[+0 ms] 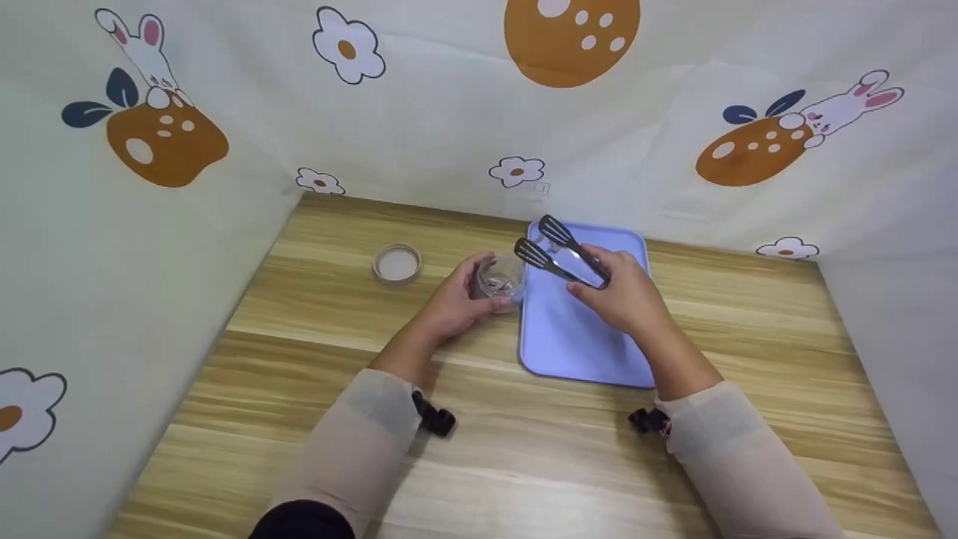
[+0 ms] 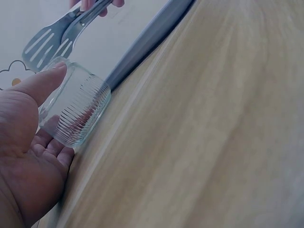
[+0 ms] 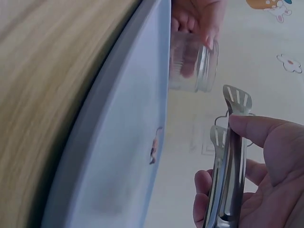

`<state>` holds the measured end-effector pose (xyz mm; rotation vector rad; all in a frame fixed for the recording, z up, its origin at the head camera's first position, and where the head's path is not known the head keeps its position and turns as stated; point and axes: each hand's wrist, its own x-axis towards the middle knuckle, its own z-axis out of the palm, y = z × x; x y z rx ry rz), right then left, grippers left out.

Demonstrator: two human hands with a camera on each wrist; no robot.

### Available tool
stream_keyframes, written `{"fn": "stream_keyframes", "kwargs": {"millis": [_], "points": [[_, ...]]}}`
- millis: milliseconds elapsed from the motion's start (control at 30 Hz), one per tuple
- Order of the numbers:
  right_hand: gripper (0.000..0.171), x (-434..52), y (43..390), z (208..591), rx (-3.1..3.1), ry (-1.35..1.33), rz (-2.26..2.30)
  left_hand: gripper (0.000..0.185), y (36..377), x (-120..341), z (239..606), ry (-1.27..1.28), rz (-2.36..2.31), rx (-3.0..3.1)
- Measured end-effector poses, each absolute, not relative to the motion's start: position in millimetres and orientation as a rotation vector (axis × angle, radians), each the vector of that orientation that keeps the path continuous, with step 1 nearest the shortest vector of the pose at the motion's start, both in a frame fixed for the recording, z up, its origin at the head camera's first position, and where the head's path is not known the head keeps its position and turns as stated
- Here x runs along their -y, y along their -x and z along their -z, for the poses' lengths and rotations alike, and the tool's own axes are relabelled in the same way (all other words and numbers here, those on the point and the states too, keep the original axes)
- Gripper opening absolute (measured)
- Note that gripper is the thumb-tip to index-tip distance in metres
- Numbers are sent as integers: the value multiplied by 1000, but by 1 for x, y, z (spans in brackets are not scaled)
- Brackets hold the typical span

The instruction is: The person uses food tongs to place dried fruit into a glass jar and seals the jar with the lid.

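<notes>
Sleeves sit nearest the lens; past them the left hand (image 1: 456,303) grips a ribbed glass jar (image 1: 501,278) on the table (image 1: 524,449), touching the blue tray's (image 1: 576,344) left edge. Right hand (image 1: 621,296) clenches steel tongs (image 1: 561,254) over the tray — long axis up-left, tips apart, ending just right of the jar mouth. Lid (image 1: 397,263) lies apart to the left — left hand nearer it.

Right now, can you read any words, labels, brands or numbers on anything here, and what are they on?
None can be read.
Glass jar: ribbed, no label.
Metal tongs: no marking.
Blue tray: small dark mark, too small to read.
Lid: blank.
</notes>
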<state>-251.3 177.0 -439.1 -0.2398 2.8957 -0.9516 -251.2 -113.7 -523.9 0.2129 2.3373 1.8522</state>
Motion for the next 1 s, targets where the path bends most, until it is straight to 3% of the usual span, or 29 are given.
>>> {"fn": "stream_keyframes", "kwargs": {"millis": [667, 1000], "points": [[72, -202, 275, 457, -2897, 70, 890, 92, 249, 113, 523, -193, -1827, -2354], [68, -210, 288, 465, -2939, 114, 851, 90, 249, 113, 522, -196, -1863, -2314]]}}
